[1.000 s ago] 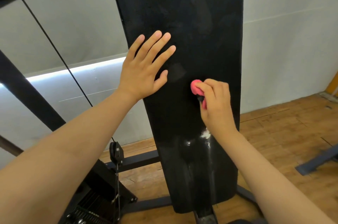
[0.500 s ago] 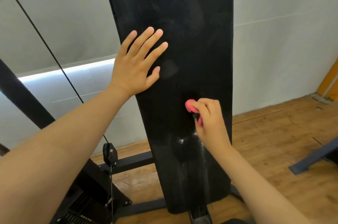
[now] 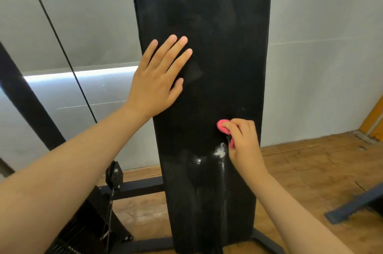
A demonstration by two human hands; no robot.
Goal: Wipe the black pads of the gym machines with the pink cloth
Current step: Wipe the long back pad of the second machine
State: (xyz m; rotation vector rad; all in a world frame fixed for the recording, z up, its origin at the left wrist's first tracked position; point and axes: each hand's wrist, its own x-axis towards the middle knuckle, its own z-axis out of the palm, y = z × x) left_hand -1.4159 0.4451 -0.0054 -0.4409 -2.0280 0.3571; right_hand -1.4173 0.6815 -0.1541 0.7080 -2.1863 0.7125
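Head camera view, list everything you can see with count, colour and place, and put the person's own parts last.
pad: one, black, tall and upright, centre of view
white smears: a patch with streaks, white, low on the pad beside the right hand
cloth: one, pink, bunched against the pad's lower right
cable: one, black, slanting down at left
pulley: one, black, lower left on the frame
frame: black bars, behind and under the pad
floor: wooden, brown, lower right
wall: pale grey, background
left hand: one, open, flat on the pad's left edge
right hand: one, grip closed on the cloth
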